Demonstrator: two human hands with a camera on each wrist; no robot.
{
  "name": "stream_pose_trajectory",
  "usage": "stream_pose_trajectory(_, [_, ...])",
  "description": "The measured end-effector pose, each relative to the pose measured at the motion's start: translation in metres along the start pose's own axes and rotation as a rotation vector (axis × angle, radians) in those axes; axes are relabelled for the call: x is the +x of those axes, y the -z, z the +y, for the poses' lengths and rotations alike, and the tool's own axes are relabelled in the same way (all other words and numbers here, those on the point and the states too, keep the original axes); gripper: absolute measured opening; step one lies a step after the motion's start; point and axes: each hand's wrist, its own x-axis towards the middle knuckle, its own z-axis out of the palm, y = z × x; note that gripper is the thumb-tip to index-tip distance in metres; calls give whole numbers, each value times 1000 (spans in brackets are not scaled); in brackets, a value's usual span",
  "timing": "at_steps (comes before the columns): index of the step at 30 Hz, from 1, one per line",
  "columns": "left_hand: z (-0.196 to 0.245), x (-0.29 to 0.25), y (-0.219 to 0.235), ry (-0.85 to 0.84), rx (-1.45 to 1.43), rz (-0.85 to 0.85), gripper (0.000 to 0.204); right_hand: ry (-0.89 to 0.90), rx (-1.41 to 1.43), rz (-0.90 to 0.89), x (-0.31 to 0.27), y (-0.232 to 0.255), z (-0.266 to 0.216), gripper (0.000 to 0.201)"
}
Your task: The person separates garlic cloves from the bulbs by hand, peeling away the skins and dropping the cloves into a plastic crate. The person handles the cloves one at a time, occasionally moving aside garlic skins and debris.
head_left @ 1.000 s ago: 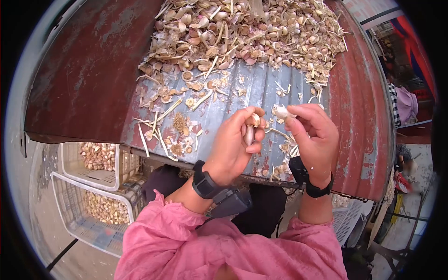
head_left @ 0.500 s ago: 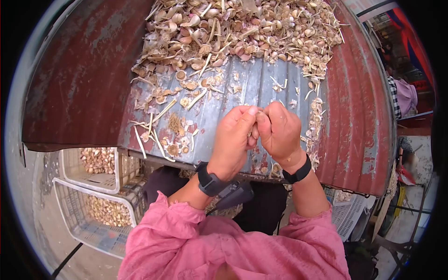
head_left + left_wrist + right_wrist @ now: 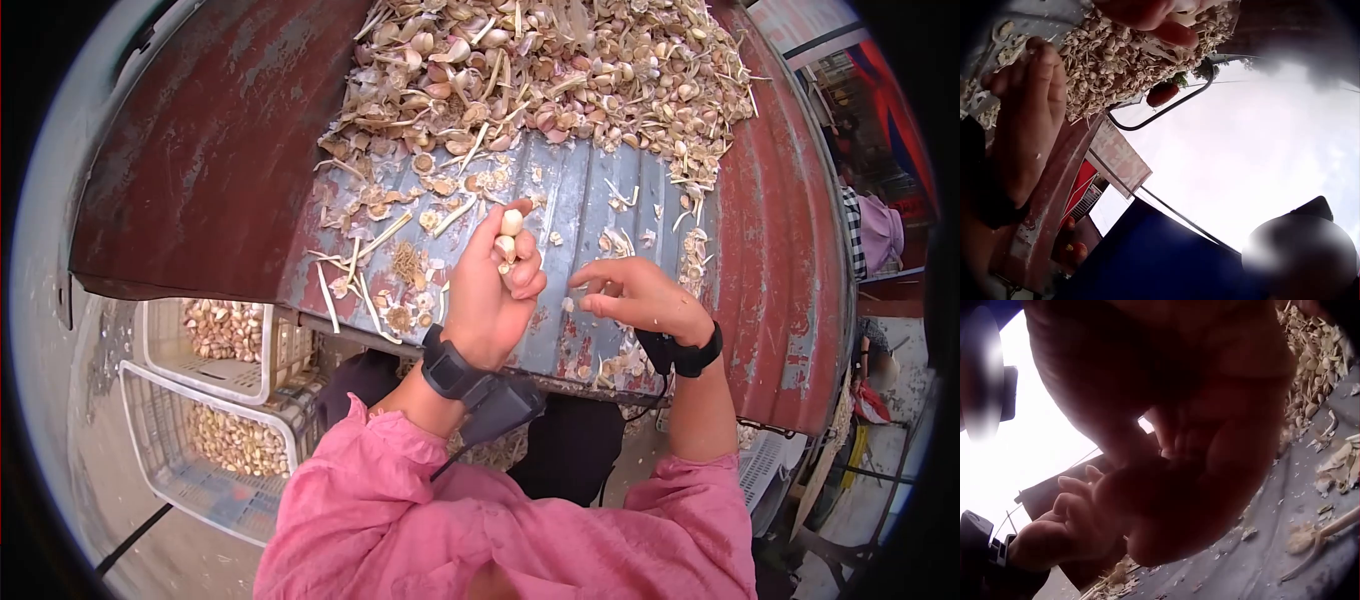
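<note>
In the head view my left hand (image 3: pixel 492 295) is turned palm up over the sheet-metal surface, its fingers curled round pale peeled garlic cloves (image 3: pixel 512 222). My right hand (image 3: pixel 645 298) is a short way to the right, thumb and fingers apart and loosely bent. A small whitish scrap (image 3: pixel 568 304) shows just off its fingertips. In the left wrist view, the right hand (image 3: pixel 1029 112) hangs at the left. Dark and close, the right hand (image 3: pixel 1166 425) fills much of the right wrist view, with the left hand (image 3: pixel 1060 531) beyond it.
A large heap of garlic cloves (image 3: pixel 560 80) covers the far part of the corrugated metal (image 3: pixel 580 190). Stalks and root ends (image 3: pixel 405 262) lie scattered nearer. Two plastic crates (image 3: pixel 150 480) with cloves stand below left. Another person's purple garment (image 3: pixel 880 232) shows at far right.
The hands came together over the garlic, then parted. The right hand has moved off to the right, and pale bare cloves now show in the left hand.
</note>
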Motion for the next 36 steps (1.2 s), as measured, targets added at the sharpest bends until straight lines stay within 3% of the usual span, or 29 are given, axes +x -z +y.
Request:
stream_pose_trajectory(2, [2, -3, -6, -38, 56, 60, 26, -71, -216, 170, 16, 6, -23, 26])
stream_pose_trajectory(3, [2, -3, -8, -109, 200, 79, 27, 16, -119, 270, 26, 5, -30, 26])
stream_pose_trajectory(4, [3, -3, -9, -186, 344, 99, 28, 22, -123, 264, 33, 1, -38, 26])
stream_pose_trajectory(7, [3, -5, -9, -262, 589, 118, 32, 386, 208, 254, 52, -18, -60, 25])
stream_pose_trajectory(11, [2, -8, -7, -270, 391, 105, 34, 280, 281, 194, 62, -21, -56, 22])
stream_pose_trajectory(13, [3, -2, 0, -278, 309, 192, 35, 248, 475, 623, 63, -12, -65, 22])
stream_pose_trajectory(14, [2, 1, 6, -274, 234, 279, 37, 252, 469, 619, 58, -20, -70, 22])
stream_pose_trajectory(16, [5, -5, 12, -208, 246, 261, 35, 452, 698, 269, 34, -60, -130, 26])
stream_pose_trajectory(18, [7, -32, -10, -263, 574, 156, 30, 743, -29, 192, 19, -72, -160, 22])
stream_pose_trajectory(19, [11, -45, -24, -442, 290, -155, 28, 719, 75, 157, 30, -67, -151, 21])
stream_pose_trajectory(20, [-1, -3, 21, -717, 926, 5, 25, 526, 179, 267, 49, -57, -136, 18])
stream_pose_trajectory(21, [5, 0, 16, -482, 574, 172, 23, 351, 295, 382, 74, -40, -113, 17])
stream_pose_trajectory(22, [9, -1, 12, -241, 217, 327, 21, 248, 123, 456, 101, -17, -86, 17])
stream_pose_trajectory(23, [9, -1, 11, -244, 212, 327, 21, 144, -47, 529, 123, 1, -61, 17])
stream_pose_trajectory(25, [9, 2, 9, -249, 164, 348, 20, 225, -403, 596, 157, 12, -28, 15])
stream_pose_trajectory(30, [7, 6, 13, -218, 146, 325, 19, 365, -663, 459, 170, 15, 6, 9])
stream_pose_trajectory(32, [6, 5, 13, -206, 149, 328, 19, 181, -155, 377, 153, 9, 10, 10])
stream_pose_trajectory(33, [5, 5, 13, -200, 164, 335, 20, 213, 82, 354, 142, 6, 13, 12])
stream_pose_trajectory(36, [-2, 3, 12, -196, 188, 367, 20, 80, 160, 373, 118, 4, 20, 11])
